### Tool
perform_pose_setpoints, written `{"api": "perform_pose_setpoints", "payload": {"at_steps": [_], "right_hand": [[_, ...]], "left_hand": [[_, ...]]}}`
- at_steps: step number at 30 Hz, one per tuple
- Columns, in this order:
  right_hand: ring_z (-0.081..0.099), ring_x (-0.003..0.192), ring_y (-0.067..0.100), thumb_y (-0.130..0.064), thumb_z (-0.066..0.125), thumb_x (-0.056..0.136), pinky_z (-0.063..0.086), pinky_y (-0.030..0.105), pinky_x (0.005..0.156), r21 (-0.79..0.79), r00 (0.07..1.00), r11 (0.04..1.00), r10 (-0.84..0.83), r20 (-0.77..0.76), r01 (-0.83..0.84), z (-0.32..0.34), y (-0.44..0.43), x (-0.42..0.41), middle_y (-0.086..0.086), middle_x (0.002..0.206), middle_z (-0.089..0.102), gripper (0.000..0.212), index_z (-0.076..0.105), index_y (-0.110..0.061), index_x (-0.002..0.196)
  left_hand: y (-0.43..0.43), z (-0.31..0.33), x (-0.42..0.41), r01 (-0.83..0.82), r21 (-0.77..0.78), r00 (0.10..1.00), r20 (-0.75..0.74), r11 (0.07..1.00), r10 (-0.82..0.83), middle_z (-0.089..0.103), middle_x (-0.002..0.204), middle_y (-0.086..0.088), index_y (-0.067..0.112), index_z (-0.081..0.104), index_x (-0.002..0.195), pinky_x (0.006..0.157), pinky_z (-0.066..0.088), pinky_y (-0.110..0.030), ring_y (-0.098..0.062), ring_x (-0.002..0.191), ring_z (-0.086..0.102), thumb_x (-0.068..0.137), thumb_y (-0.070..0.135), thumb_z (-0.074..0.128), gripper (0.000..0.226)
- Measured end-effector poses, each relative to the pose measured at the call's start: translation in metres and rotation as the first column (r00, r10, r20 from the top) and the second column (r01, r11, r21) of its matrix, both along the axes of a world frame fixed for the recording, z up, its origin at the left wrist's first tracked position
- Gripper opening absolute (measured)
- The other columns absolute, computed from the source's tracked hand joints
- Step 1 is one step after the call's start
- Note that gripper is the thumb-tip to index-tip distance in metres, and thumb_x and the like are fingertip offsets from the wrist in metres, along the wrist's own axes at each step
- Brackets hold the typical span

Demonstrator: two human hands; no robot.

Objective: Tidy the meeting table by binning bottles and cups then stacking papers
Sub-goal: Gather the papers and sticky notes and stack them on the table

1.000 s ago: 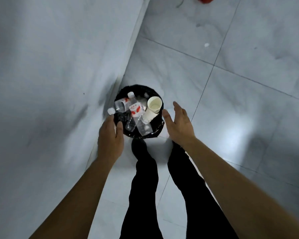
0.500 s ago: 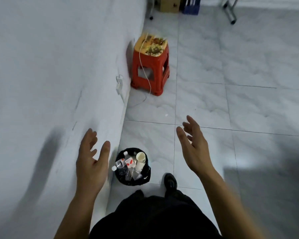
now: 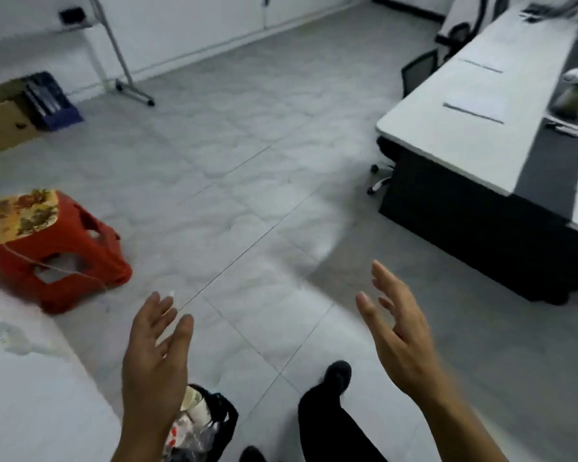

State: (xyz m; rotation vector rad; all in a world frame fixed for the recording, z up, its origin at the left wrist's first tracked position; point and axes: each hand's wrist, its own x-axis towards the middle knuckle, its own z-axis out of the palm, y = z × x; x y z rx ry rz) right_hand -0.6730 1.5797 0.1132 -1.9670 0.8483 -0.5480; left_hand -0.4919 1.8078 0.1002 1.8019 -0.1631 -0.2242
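Observation:
The black bin stands on the floor at the bottom of the head view, holding clear plastic bottles and a paper cup. My left hand hangs above it with straight fingers and nothing in it, partly covering the bin. My right hand is raised to the right, fingers spread, also holding nothing. The meeting table is at the far right with white papers lying on its top.
A red plastic stool with a patterned top stands at the left by the white wall. A cardboard box and blue trays sit far left. Black office chairs stand beside the table. Grey tiled floor lies between.
The view has swung up and right from the bin to the room and the meeting table. Both hands lifted away from the bin, holding nothing.

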Motion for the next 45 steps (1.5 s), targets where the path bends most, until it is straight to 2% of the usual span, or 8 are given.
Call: {"api": "perform_pose_setpoints", "payload": {"at_steps": [2, 8, 16, 21, 28, 34, 39, 45], "right_hand": [[0.043, 0.129, -0.007, -0.069, 0.044, 0.084, 0.042, 0.027, 0.107, -0.019, 0.980, 0.980, -0.195, 0.050, 0.196, 0.016, -0.018, -0.058, -0.021, 0.145, 0.041, 0.067, 0.033, -0.044, 0.145], [0.048, 0.126, 0.001, -0.070, 0.046, 0.081, 0.046, 0.034, 0.103, 0.058, 0.769, 0.786, -0.614, 0.177, 0.615, 0.027, -0.063, -0.221, -0.027, 0.134, 0.044, 0.059, 0.034, -0.053, 0.137], [0.045, 0.127, -0.007, -0.054, 0.054, 0.086, 0.046, 0.034, 0.106, 0.168, 0.555, 0.589, -0.805, 0.207, 0.791, -0.003, -0.164, -0.406, -0.028, 0.133, 0.046, 0.059, 0.039, -0.040, 0.142], [0.045, 0.127, -0.008, -0.050, 0.059, 0.091, 0.045, 0.032, 0.106, 0.186, 0.486, 0.522, -0.849, 0.207, 0.832, 0.003, -0.241, -0.502, -0.021, 0.137, 0.049, 0.056, 0.041, -0.035, 0.141], [0.045, 0.127, -0.009, -0.048, 0.058, 0.091, 0.044, 0.027, 0.102, 0.188, 0.543, 0.563, -0.826, 0.149, 0.805, -0.009, -0.376, -0.572, -0.023, 0.137, 0.049, 0.052, 0.041, -0.041, 0.139], [0.047, 0.126, -0.007, -0.044, 0.058, 0.090, 0.045, 0.030, 0.105, 0.180, 0.499, 0.493, -0.866, 0.014, 0.851, -0.028, -0.514, -0.647, -0.022, 0.136, 0.050, 0.055, 0.043, -0.035, 0.142], [0.049, 0.125, -0.007, -0.048, 0.056, 0.085, 0.044, 0.025, 0.101, 0.126, 0.319, 0.321, -0.947, 0.038, 0.939, -0.004, -0.613, -0.748, -0.020, 0.137, 0.052, 0.060, 0.046, -0.032, 0.142], [0.051, 0.124, -0.007, -0.042, 0.058, 0.088, 0.042, 0.020, 0.097, 0.197, 0.071, 0.089, -0.992, 0.100, 0.976, -0.011, -0.703, -0.878, -0.019, 0.136, 0.054, 0.053, 0.047, -0.033, 0.140]], "left_hand": [[-0.055, 0.014, -0.018, 0.183, -0.014, 0.983, 0.027, 0.983, -0.182, 0.060, 0.130, 0.010, 0.028, 0.046, 0.139, 0.098, 0.045, -0.029, -0.007, 0.119, 0.057, 0.094, 0.016, 0.062, 0.049], [-0.208, 0.060, -0.118, 0.613, 0.035, 0.766, 0.216, 0.789, -0.605, 0.058, 0.132, 0.011, 0.029, 0.045, 0.141, 0.087, 0.043, -0.018, -0.007, 0.120, 0.057, 0.095, 0.019, 0.060, 0.050], [-0.382, 0.053, -0.322, 0.846, 0.084, 0.498, 0.225, 0.526, -0.838, 0.055, 0.136, 0.007, 0.037, 0.039, 0.138, 0.086, 0.044, -0.017, -0.004, 0.121, 0.054, 0.087, 0.032, 0.059, 0.055], [-0.479, 0.054, -0.424, 0.904, 0.142, 0.365, 0.232, 0.402, -0.902, 0.049, 0.142, 0.005, 0.032, 0.033, 0.146, 0.092, 0.044, -0.020, 0.004, 0.122, 0.049, 0.083, 0.038, 0.058, 0.067], [-0.607, 0.035, -0.493, 0.895, 0.085, 0.417, 0.184, 0.438, -0.890, 0.050, 0.138, 0.010, 0.037, 0.034, 0.141, 0.093, 0.044, -0.020, 0.005, 0.123, 0.049, 0.083, 0.038, 0.057, 0.063], [-0.768, -0.006, -0.571, 0.912, 0.050, 0.404, 0.049, 0.406, -0.913, 0.053, 0.138, 0.009, 0.031, 0.040, 0.143, 0.099, 0.048, -0.032, -0.004, 0.125, 0.052, 0.083, 0.039, 0.059, 0.063], [-0.926, 0.014, -0.672, 0.959, 0.026, 0.280, 0.061, 0.282, -0.958, 0.057, 0.134, 0.011, 0.025, 0.044, 0.144, 0.098, 0.049, -0.029, -0.005, 0.122, 0.056, 0.087, 0.034, 0.061, 0.060], [-1.082, 0.028, -0.826, 0.994, 0.098, 0.035, 0.171, 0.053, -0.985, 0.056, 0.136, 0.016, 0.028, 0.042, 0.145, 0.088, 0.050, -0.014, 0.000, 0.121, 0.056, 0.093, 0.029, 0.062, 0.056]]}}
